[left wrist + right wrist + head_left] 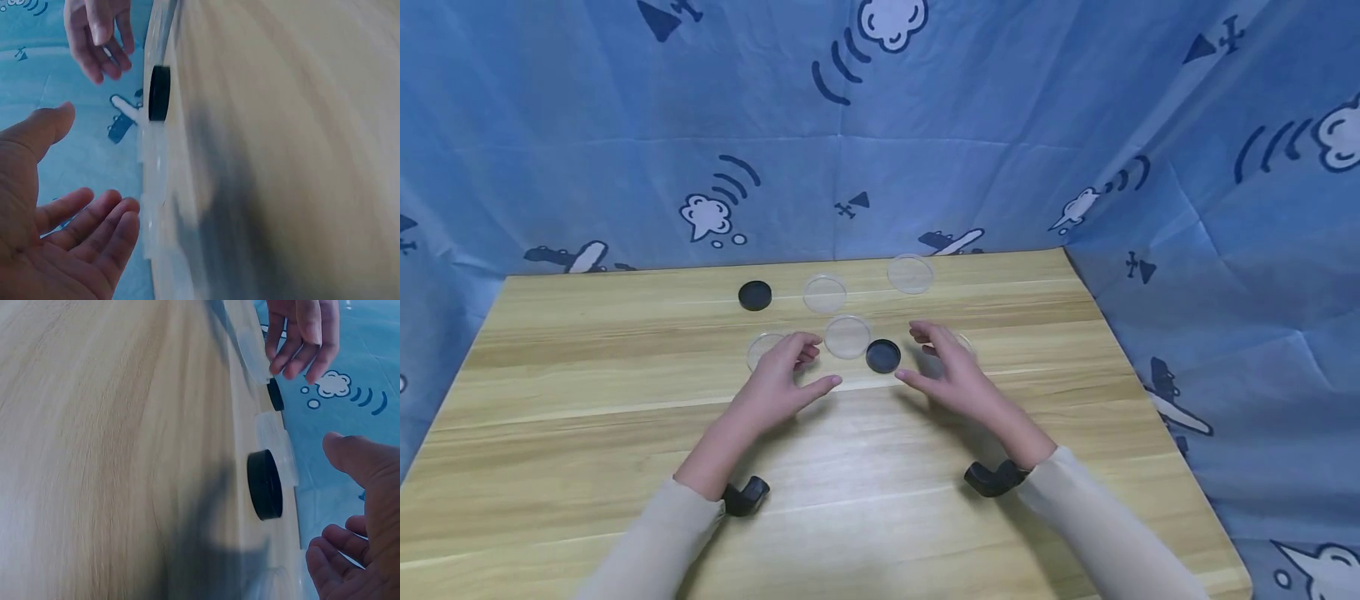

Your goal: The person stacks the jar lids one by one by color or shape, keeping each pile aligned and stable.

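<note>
My left hand [777, 385] hovers over the table with relaxed fingers and holds nothing. It partly covers a clear round dish [760, 347]. Facing it, my right hand [957, 375] is likewise empty, thumb apart from the fingers, and hides most of another clear dish [966, 342]. Between the two hands lies a shallow black round lid [883, 357], nearest to the right thumb. Just behind and left of that lid is a clear round dish [847, 337]. In the right wrist view the black lid [265, 485] shows a raised rim.
Farther back on the wooden table [587, 400] lie a second black lid [755, 295] and two more clear dishes, one in the middle [825, 293] and one near the back edge [911, 274]. A blue patterned cloth [775, 108] hangs behind the table and along its right side.
</note>
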The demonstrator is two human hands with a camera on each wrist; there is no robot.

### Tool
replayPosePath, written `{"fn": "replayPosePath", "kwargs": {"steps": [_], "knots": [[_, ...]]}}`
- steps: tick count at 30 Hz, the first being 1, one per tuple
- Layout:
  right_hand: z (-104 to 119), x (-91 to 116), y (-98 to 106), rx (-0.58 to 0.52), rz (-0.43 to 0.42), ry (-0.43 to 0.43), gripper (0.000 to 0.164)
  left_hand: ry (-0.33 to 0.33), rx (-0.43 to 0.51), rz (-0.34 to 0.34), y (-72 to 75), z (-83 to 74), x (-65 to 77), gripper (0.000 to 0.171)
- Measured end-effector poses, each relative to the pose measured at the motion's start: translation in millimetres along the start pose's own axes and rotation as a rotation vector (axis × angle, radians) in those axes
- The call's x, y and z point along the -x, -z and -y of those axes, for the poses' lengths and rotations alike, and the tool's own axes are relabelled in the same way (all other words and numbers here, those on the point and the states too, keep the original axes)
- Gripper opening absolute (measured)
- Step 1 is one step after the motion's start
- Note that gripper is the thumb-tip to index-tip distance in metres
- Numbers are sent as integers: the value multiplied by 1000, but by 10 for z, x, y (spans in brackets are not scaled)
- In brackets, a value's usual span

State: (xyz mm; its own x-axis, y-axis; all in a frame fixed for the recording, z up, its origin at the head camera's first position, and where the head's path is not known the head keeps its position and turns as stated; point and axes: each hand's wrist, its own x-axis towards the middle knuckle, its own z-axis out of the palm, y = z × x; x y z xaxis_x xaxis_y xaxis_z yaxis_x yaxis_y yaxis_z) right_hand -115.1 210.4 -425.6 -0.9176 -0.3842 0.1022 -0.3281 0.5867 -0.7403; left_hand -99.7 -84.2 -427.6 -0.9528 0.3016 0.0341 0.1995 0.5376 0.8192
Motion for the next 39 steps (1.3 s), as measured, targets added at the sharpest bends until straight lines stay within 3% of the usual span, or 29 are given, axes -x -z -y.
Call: {"fn": "replayPosePath", "kwargs": {"steps": [11, 22, 39], "knots": [[-17, -106, -157, 20, 64, -46, 75, 1, 65, 89, -283, 28, -138, 54], [-11, -169, -244, 100, 99, -55, 75, -42, 27, 54, -421, 21, -227, 50], [-10, -257, -272, 180, 130, -38, 63, 0, -58, 30, -577, -66, -406, 49]]}}
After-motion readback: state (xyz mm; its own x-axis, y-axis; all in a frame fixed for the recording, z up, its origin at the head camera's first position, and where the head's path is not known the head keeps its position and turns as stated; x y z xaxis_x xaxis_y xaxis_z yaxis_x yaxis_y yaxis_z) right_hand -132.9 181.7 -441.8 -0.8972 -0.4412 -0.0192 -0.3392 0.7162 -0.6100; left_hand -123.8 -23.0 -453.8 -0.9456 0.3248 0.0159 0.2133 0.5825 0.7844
